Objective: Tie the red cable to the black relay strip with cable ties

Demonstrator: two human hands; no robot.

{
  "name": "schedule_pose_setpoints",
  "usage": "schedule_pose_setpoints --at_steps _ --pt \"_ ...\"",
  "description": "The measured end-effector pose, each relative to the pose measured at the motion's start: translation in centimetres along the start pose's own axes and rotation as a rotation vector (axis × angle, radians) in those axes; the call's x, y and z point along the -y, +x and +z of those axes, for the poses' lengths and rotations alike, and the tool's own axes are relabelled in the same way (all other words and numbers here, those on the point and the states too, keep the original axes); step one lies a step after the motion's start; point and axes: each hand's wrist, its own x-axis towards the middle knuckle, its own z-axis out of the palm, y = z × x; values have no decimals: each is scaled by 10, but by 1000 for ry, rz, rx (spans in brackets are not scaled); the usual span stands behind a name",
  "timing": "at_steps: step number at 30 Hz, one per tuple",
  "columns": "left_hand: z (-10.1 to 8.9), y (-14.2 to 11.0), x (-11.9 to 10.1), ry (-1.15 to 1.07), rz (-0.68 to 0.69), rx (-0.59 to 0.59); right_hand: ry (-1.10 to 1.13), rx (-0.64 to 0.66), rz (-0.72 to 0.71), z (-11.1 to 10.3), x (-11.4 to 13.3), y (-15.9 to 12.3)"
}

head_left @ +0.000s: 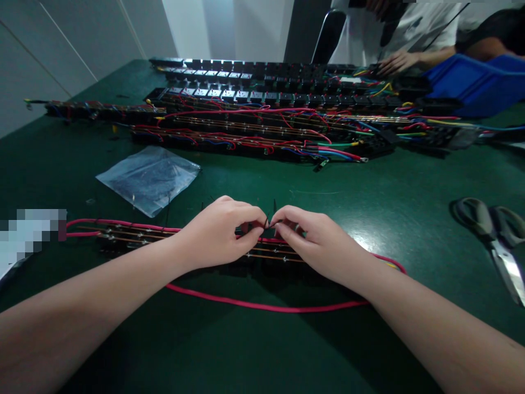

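Note:
A black socket strip [123,241] with bare copper rails lies across the table in front of me. Along its far side runs a thick red wire [151,225], which loops back as a loose curve on my side. Above the strip's middle, my left hand [223,230] and my right hand [318,235] meet with fingertips almost touching. Both pinch a thin black cable tie [274,206] at the red wire; my fingers hide most of it. Other thin black ends stand up from the wire left of my left hand.
A clear plastic bag [151,178] lies behind the strip. Scissors [502,251] rest at the right. Several wired strips [246,131] fill the back of the table, beside a blue bin [471,85]. A co-worker's hand [397,62] reaches in at the back right.

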Motion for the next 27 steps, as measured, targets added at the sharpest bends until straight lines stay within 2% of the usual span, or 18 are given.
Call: schedule_pose_setpoints --at_steps 14,20,23,27 --pt "2 2 2 61 -24 41 46 -58 -62 0 -2 1" --pt "5 1 2 146 18 75 48 -53 -68 0 -1 1" --pt "6 -2 -2 276 55 11 59 -60 -69 0 -1 1" --pt "6 -8 -7 478 202 -125 52 -57 -66 0 -1 1"
